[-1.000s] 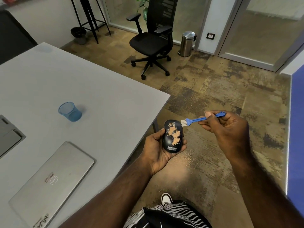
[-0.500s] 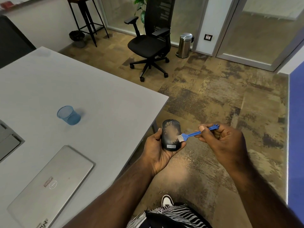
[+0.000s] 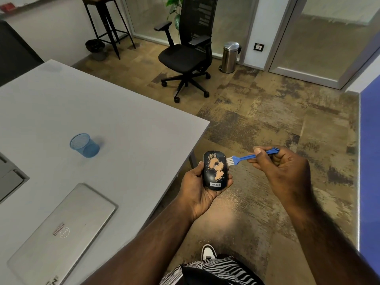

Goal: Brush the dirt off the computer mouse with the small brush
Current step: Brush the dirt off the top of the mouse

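Note:
My left hand [image 3: 197, 188] cradles a black computer mouse [image 3: 209, 177] off the table's right edge, above the floor. Patches of tan dirt [image 3: 216, 167] cover the mouse's top. My right hand [image 3: 281, 167] pinches the handle of a small blue brush [image 3: 243, 157]. The white bristles hang just right of the mouse's upper edge, next to it and not on the dirt.
A grey table [image 3: 123, 130] fills the left, bearing a blue mesh cup [image 3: 85, 145] and a shut silver laptop [image 3: 61, 231]. Tan dust lies on the patterned floor [image 3: 236, 202] below my hands. A black office chair [image 3: 185, 56] and a steel bin [image 3: 230, 56] stand beyond.
Half a second ago the bristles lay on the mouse's top in a sweep; now the brush is drawn back to the right, off the mouse. The left hand holds steady.

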`<act>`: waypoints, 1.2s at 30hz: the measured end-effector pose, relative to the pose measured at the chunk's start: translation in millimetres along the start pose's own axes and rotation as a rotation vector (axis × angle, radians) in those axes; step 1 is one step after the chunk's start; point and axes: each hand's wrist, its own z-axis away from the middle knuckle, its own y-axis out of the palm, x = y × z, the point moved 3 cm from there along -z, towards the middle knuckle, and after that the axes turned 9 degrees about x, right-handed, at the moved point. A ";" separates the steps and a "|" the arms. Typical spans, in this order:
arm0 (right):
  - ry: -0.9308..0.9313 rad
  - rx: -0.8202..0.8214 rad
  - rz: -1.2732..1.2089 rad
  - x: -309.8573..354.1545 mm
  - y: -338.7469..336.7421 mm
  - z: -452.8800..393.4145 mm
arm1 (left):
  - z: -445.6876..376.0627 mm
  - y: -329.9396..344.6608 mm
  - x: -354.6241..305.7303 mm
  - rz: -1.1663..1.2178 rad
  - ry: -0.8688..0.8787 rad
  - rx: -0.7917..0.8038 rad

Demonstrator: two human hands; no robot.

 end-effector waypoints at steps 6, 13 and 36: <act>0.001 0.033 0.029 -3.0 4.3 -5.2 | 0.9 2.0 1.0 -0.036 0.000 -0.016; -0.030 0.053 -0.002 -2.4 10.4 -5.5 | 1.7 1.9 1.3 -0.059 0.004 -0.018; -0.050 0.058 0.028 2.0 4.2 -9.8 | 7.1 5.9 3.8 -0.084 0.002 -0.017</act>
